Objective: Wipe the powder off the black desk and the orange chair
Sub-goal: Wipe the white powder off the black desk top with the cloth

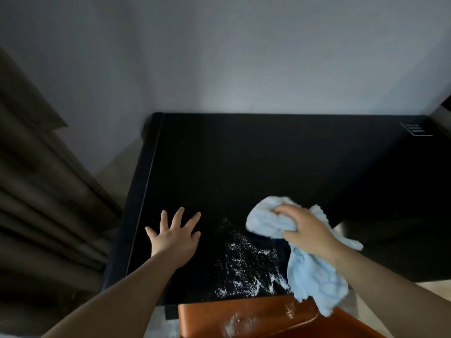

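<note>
The light blue cloth (300, 259) looks soft, limp and light — a fluffy towel that bunches wherever it is held and trails loosely elsewhere, so I judge it needs gathering into a wad under the palm rather than a hold on a corner, or the loose tail will drag powder about. The right hand (307, 232) grips it near its upper end, fingers curled into the bunched fabric, at about 4 o'clock on the black desk (268, 162); the loose end hangs over the near edge and touches the orange chair (244, 318). The left hand (174, 234) lies flat on the desk at about 7 o'clock, fingers spread, holding nothing. The white powder (246, 262) is scattered between the two hands toward 6 o'clock, thickest near the front edge just beside the cloth, and more streaks (234, 324) lie on the chair seat below — it should lift easily but smear if pushed dry across the smooth, dark, matt-looking top. The desk stands against a pale wall (219, 57), with brown curtains (36, 191) at 9 o'clock and a small socket panel (416, 129) set in the top at 2 o'clock.
</note>
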{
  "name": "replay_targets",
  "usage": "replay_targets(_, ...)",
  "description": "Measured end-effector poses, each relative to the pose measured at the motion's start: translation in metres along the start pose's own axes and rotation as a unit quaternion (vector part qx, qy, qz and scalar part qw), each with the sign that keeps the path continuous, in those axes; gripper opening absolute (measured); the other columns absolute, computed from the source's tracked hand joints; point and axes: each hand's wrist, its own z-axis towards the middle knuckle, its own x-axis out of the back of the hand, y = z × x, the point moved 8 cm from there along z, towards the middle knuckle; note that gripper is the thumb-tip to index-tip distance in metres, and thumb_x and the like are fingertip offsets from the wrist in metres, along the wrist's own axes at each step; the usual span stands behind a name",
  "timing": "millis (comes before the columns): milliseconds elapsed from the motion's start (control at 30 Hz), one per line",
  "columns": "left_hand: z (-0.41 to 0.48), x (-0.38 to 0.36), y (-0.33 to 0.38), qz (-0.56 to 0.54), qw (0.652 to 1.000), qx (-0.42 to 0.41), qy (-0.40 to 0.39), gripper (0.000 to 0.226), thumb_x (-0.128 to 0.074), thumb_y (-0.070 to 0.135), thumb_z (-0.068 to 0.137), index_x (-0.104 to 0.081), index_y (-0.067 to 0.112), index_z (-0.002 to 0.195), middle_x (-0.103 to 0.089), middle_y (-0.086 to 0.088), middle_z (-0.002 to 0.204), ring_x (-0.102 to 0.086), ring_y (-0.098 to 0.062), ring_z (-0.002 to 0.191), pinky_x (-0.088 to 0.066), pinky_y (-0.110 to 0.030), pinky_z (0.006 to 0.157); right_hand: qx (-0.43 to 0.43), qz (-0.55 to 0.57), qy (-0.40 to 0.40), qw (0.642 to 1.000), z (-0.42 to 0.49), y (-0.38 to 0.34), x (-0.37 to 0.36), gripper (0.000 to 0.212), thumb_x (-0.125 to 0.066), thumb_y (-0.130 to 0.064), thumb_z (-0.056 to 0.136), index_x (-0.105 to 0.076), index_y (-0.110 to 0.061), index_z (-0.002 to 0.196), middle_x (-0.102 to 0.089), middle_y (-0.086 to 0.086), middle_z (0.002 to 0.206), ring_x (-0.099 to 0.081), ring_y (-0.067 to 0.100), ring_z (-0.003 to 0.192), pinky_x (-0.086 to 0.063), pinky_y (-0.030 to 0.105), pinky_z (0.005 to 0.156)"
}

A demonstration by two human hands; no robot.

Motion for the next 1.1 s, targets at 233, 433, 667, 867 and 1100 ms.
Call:
replay_targets(233,-0.018,-0.008,0.006,0.004,1.000,-0.014,-0.020,0.053,-0.025,0.052,0.096,0.000,0.052,0.143,0.009,0.009,0.158,0.013,-0.032,0.144,-0.007,-0.063,0.110,-0.390,-0.146,-0.014,0.909,-0.061,0.085,0.022,0.066,-0.047,-0.048,0.087,-0.011,-0.042,0.141,-0.008,-0.005,0.154,-0.022,0.034,0.134,-0.033,0.050,0.096)
replay_targets(433,-0.026,-0.011,0.012,0.010,0.999,-0.008,-0.036,0.054,-0.026,0.051,0.097,0.002,0.052,0.143,0.010,0.008,0.158,0.013,-0.032,0.144,-0.010,-0.062,0.111,-0.150,-0.141,0.015,0.979,-0.061,-0.011,-0.031,0.058,-0.055,-0.035,0.084,-0.032,-0.039,0.137,-0.027,-0.008,0.149,-0.035,0.028,0.126,-0.044,0.037,0.088)
replay_targets(667,-0.037,-0.017,0.015,0.023,0.999,-0.027,-0.041,0.055,-0.027,0.051,0.097,0.002,0.051,0.143,0.010,0.008,0.157,0.012,-0.033,0.144,-0.011,-0.060,0.112,-0.267,-0.066,0.135,0.952,-0.066,0.046,0.033,0.060,-0.060,-0.030,0.083,-0.035,-0.029,0.139,-0.035,0.001,0.144,-0.040,0.029,0.124,-0.040,0.039,0.095)
replay_targets(867,-0.038,-0.017,0.018,0.022,0.999,-0.025,-0.043,0.055,-0.027,0.050,0.097,0.001,0.051,0.144,0.010,0.008,0.158,0.013,-0.033,0.144,-0.011,-0.061,0.111,-0.305,-0.191,0.015,0.933,-0.077,0.041,-0.001,0.066,-0.048,-0.046,0.087,-0.015,-0.040,0.144,-0.014,-0.001,0.154,-0.033,0.036,0.127,-0.040,0.043,0.093)
replay_targets(1100,-0.029,-0.013,0.020,0.025,0.996,-0.029,-0.074,0.057,-0.030,0.051,0.096,0.003,0.052,0.143,0.016,0.010,0.157,0.017,-0.033,0.143,-0.010,-0.065,0.108,-0.153,0.018,0.141,0.978,-0.044,0.006,0.017,0.053,-0.062,-0.020,0.081,-0.049,-0.025,0.132,-0.051,-0.001,0.134,-0.050,0.025,0.116,-0.042,0.028,0.087)
